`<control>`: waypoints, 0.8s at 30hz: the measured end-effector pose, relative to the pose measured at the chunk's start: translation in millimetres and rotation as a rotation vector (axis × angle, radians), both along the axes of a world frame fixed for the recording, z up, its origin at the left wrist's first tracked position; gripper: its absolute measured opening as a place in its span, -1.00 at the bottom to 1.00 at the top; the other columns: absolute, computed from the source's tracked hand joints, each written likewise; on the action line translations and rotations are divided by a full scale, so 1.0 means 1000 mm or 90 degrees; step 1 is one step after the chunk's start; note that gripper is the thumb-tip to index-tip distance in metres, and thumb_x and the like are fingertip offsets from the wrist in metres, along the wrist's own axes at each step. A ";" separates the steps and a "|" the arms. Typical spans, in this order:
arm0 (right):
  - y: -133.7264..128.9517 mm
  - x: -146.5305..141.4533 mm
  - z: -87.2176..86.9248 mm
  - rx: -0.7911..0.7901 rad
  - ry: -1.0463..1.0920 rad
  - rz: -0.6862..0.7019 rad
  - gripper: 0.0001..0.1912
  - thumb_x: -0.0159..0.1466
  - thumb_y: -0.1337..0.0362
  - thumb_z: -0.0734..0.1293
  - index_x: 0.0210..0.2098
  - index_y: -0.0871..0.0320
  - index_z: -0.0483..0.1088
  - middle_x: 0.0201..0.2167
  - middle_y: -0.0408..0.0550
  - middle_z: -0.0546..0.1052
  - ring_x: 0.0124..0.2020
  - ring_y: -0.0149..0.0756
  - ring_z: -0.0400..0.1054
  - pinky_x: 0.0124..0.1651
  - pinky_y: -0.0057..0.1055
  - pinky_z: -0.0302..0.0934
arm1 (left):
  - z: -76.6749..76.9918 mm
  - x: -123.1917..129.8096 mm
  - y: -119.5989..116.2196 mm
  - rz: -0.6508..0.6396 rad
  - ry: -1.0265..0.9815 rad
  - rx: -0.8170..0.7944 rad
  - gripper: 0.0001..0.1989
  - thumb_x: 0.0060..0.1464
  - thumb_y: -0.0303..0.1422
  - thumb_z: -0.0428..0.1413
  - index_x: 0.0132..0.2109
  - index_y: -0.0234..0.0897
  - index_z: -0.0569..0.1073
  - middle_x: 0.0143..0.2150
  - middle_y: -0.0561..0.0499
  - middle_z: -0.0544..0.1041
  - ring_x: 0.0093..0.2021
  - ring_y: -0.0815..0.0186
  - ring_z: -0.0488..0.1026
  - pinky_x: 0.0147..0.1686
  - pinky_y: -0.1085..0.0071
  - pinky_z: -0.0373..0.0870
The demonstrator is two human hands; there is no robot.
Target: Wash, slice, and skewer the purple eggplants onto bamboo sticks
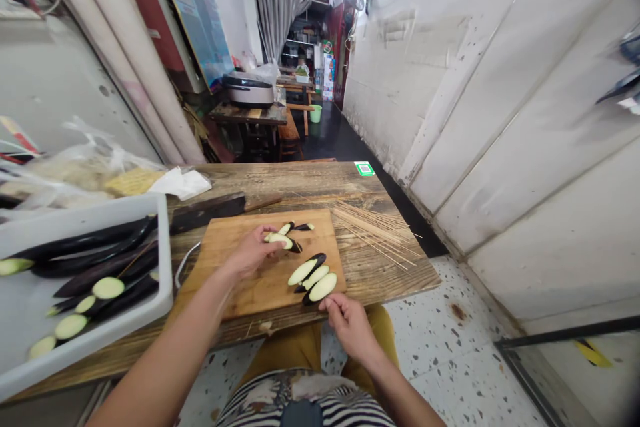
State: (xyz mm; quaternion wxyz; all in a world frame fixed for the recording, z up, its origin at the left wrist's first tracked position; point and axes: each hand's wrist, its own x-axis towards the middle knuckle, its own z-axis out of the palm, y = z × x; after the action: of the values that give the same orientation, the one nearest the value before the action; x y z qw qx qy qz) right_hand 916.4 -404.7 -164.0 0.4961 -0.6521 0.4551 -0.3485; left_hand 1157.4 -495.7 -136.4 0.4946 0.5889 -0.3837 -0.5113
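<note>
Near the middle of the frame, one pale slice of eggplant with dark skin (281, 240) is held by the left hand (253, 252), pinched between the thumb and fingers. It is held over the upper part of the wooden board (240, 300), where small eggplant pieces (303, 227) are seen just beside it.

At the lower right part of the board, a group of slices (316, 275) is laid close together. The fingers of the right hand (347, 321) are curled, and the thumb and finger tips are pinched together at the near edge of the lowest slice. Whether a thin stick is held there cannot be told.

To the right of the board, many thin sticks (377, 230) are spread on the wooden table (280, 180). A big knife (205, 213) is set down past the upper left edge of the board. At the left of the frame, whole and cut eggplants (100, 240) are kept in a white tray (164, 260). White paper (181, 183) and clear plastic bags (95, 163) are seen above the tray. A green and white card (365, 169) is placed at the far right corner of the table.
</note>
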 end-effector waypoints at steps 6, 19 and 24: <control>0.000 -0.002 0.001 -0.004 0.013 0.033 -0.71 0.30 0.23 0.13 -0.41 0.21 0.40 -0.67 -0.26 0.15 -0.61 -0.45 0.03 -0.53 -0.53 -0.06 | 0.004 0.007 -0.001 -0.054 0.165 0.039 -0.63 -0.32 -0.35 0.34 -0.31 -0.34 0.43 -0.43 0.07 0.47 -0.52 0.48 0.33 -0.52 0.54 0.30; 0.003 0.005 0.001 -0.024 0.025 0.026 -0.69 0.30 0.20 0.14 -0.42 0.20 0.42 -0.67 -0.24 0.17 -0.61 -0.43 0.03 -0.53 -0.52 -0.05 | 0.007 0.010 0.003 0.066 0.240 0.077 -0.92 -0.03 -0.57 0.16 -0.31 -0.44 0.52 -0.41 -0.04 0.51 -0.54 0.50 0.39 -0.57 0.63 0.36; 0.003 0.009 0.004 -0.028 0.020 0.021 -0.66 0.31 0.18 0.13 -0.40 0.21 0.44 -0.65 -0.22 0.21 -0.61 -0.42 0.05 -0.51 -0.51 -0.03 | 0.011 0.003 0.008 0.034 0.312 0.118 -0.83 0.00 -0.64 0.10 -0.26 -0.42 0.53 -0.41 -0.08 0.53 -0.52 0.47 0.41 -0.55 0.62 0.39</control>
State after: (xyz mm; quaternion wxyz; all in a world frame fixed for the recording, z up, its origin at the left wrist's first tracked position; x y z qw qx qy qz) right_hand 925.8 -402.1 -159.9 0.4803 -0.6757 0.4441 -0.3399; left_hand 1160.7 -487.6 -124.9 0.5303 0.5001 -0.1881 -0.6582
